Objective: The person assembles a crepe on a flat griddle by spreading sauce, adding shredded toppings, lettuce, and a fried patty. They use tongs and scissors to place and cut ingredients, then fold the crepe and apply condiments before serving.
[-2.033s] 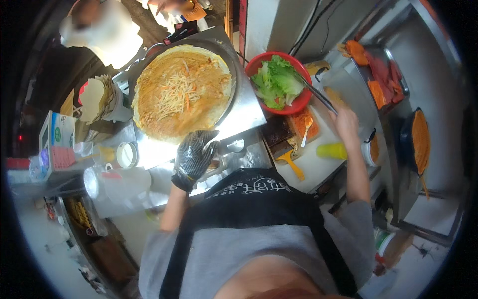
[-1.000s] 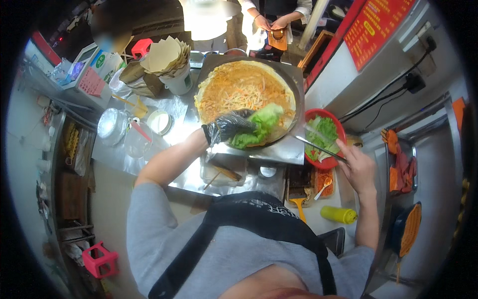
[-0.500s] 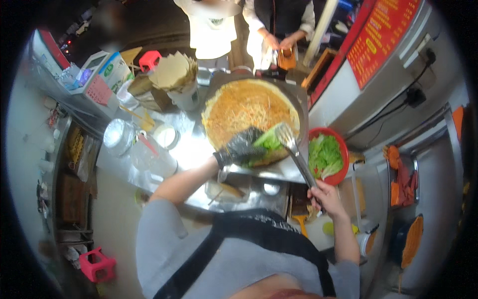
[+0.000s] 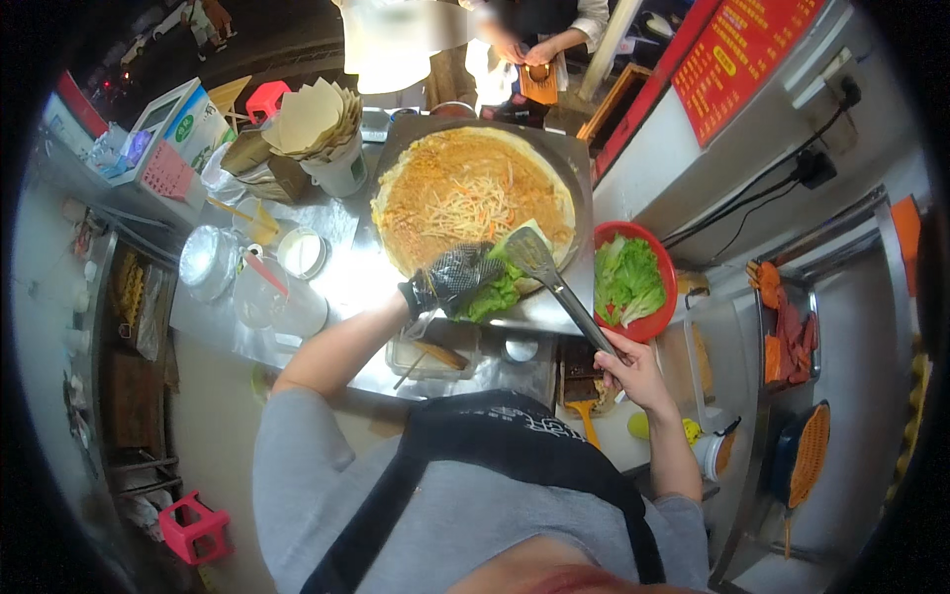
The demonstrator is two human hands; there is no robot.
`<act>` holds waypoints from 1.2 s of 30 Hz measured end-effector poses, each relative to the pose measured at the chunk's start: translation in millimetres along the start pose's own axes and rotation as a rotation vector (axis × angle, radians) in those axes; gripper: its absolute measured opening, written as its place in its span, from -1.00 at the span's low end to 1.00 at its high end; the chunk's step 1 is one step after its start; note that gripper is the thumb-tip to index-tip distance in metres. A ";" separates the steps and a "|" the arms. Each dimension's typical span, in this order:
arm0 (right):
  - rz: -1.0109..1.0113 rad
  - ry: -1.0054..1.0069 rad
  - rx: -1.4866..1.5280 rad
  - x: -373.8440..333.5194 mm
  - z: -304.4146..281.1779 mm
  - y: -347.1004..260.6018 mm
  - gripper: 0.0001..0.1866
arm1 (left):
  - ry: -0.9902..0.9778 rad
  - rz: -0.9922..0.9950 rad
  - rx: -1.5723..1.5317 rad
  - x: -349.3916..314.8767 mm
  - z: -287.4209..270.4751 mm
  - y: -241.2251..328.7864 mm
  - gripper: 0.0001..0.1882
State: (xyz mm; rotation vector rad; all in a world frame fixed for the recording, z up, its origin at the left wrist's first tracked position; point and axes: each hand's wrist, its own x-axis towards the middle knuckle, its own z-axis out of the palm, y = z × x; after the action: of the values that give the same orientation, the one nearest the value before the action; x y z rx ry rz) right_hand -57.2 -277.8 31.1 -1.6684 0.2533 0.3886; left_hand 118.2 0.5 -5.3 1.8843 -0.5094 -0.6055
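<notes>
A large round pancake spread with orange-brown sauce covers most of a dark griddle. Pale shredded vegetables with orange bits lie in its middle. My left hand, in a dark patterned glove, is closed on green lettuce at the pancake's near edge; its fingertips are partly hidden. My right hand grips the dark handle of metal tongs. Their slotted head is beside the lettuce, over the pancake's near right edge. Whether the tongs pinch a leaf cannot be made out.
Right of the griddle stands a red bowl of lettuce. Paper sleeves in a white bucket, a lidded jar and a clear jug crowd the left counter. A tray of sausages is far right. Two people stand beyond the counter.
The tongs' head has turned its flat slotted face up beside the leaf. My left hand now has the lettuce bunched lower, at the griddle's near edge. The whole view has shifted slightly.
</notes>
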 end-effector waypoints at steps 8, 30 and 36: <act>-0.005 0.032 0.100 -6.8 -12.0 12.5 -0.45 | -0.009 -0.048 -0.631 4.0 -7.5 -2.9 -0.69; 0.005 0.035 0.166 5.9 1.2 22.7 -0.53 | -0.246 -0.104 -0.599 -8.2 12.1 7.1 -0.61; -0.026 0.011 0.194 20.7 4.7 26.8 -0.52 | -0.154 -0.212 -0.420 -2.0 -15.8 -19.3 -0.62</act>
State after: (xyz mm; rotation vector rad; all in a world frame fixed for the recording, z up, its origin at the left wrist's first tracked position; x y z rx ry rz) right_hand -49.1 -275.6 -2.0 -1.4824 0.2681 0.3250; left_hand 127.8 20.0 -17.6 1.5068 -0.2538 -0.9261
